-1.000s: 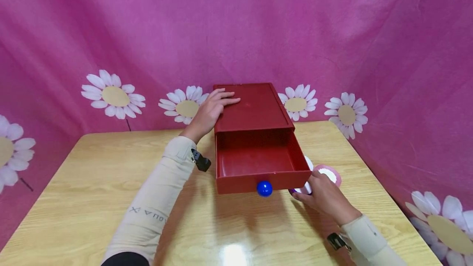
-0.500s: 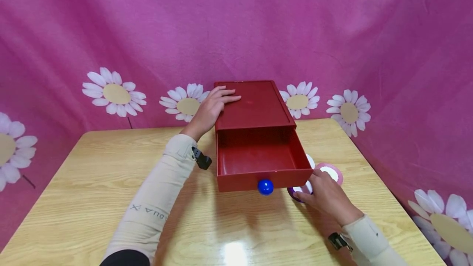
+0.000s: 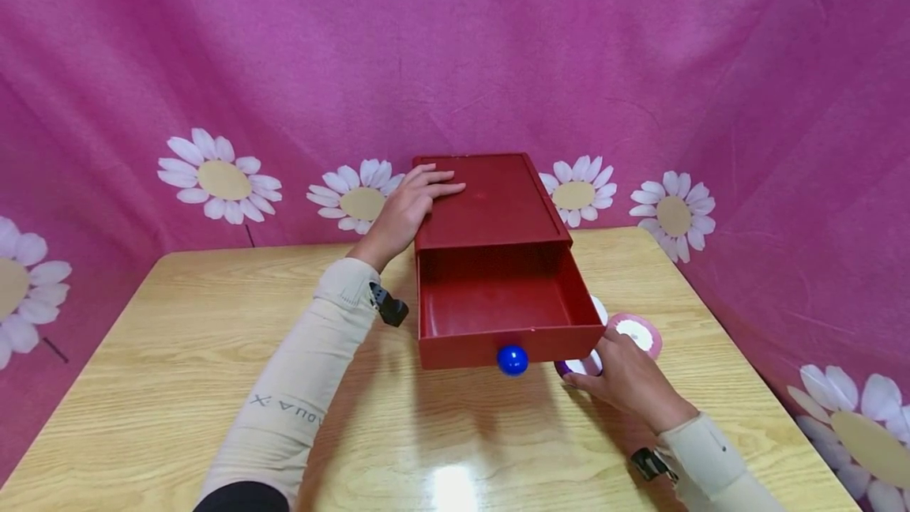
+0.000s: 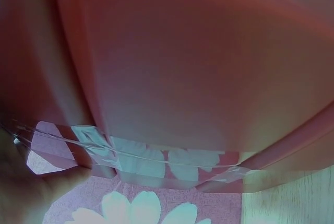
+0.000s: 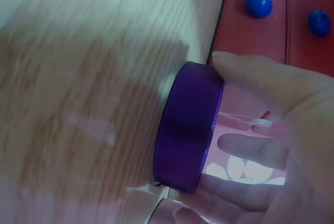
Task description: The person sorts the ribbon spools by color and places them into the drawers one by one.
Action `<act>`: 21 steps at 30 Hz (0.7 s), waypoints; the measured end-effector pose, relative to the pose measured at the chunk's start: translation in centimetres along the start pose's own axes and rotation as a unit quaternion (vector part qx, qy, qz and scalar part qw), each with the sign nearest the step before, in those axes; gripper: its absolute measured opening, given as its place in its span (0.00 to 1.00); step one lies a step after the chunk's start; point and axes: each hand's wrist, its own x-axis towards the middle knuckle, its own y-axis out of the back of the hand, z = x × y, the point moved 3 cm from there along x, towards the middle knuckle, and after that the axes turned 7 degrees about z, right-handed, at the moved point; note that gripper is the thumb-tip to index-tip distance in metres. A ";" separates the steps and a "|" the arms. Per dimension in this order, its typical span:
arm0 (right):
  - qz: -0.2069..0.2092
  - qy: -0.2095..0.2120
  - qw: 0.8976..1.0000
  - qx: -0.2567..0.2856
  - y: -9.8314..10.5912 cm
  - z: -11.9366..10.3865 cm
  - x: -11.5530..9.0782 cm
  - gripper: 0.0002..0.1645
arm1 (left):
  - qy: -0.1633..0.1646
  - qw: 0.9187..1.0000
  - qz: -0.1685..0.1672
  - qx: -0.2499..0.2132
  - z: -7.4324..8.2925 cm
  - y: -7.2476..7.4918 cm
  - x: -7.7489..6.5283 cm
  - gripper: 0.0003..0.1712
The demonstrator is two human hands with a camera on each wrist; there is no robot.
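A red plastic drawer unit (image 3: 494,204) stands at the back of the table, its upper drawer (image 3: 469,348) pulled out and bare inside. My left hand (image 3: 401,216) rests on the unit's top left edge, fingers extended over the top; the left wrist view shows the red side wall close up. Beside the drawer's front right corner, my right hand (image 3: 629,374) holds a roll of purple ribbon (image 5: 190,127) by its rim between thumb and fingers. The roll stays low at the tabletop, partly hidden by the drawer in the head view.
A pink ribbon roll (image 3: 656,336) lies right of the drawer, with another white-centred roll (image 3: 599,308) partly hidden behind the drawer. A blue knob (image 3: 513,359) sticks out from the drawer front. The wooden table (image 3: 213,338) meets a pink flowered curtain (image 3: 455,62).
The head view has shifted very slightly. Both hands, the drawer and the purple ribbon roll stay nearly where they were.
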 end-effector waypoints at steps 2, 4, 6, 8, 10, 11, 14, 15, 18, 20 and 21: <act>-0.004 -0.004 1.000 0.005 0.0 0.0 0.0 0.46 | 0.001 1.000 0.000 0.001 0.0 0.0 0.1 0.30; -0.007 -0.005 1.000 0.011 0.0 0.1 0.0 0.48 | 0.003 1.000 0.000 0.000 0.0 0.0 0.1 0.30; -0.007 -0.001 1.000 0.011 0.1 0.1 -0.1 0.48 | 0.002 1.000 0.000 -0.001 0.0 -0.1 0.1 0.30; -0.004 0.005 1.000 0.009 0.1 0.1 -0.1 0.48 | 0.004 1.000 -0.001 -0.003 -0.1 -0.1 0.1 0.30; 0.000 0.010 1.000 0.006 0.1 0.1 -0.2 0.47 | 0.005 1.000 -0.001 -0.005 -0.1 -0.1 0.1 0.30; 0.002 0.012 1.000 0.005 0.1 0.2 -0.2 0.47 | 0.004 1.000 -0.001 -0.005 -0.1 -0.1 0.1 0.30; 0.004 0.013 1.000 0.007 0.1 0.2 -0.2 0.47 | 0.010 1.000 -0.002 -0.007 -0.1 -0.1 0.1 0.30; 0.005 0.012 1.000 0.007 0.0 0.2 -0.2 0.47 | 0.010 1.000 -0.002 -0.006 -0.1 -0.1 0.1 0.30; 0.008 0.008 1.000 0.012 0.0 0.3 -0.3 0.48 | 0.012 1.000 -0.005 -0.005 -0.1 -0.1 0.1 0.30; 0.009 0.005 1.000 0.011 0.0 0.4 -0.3 0.48 | 0.014 1.000 -0.007 -0.003 0.0 0.0 0.1 0.30; 0.010 0.004 1.000 0.010 0.0 0.3 -0.3 0.48 | 0.015 1.000 -0.008 -0.003 -0.1 0.0 0.1 0.30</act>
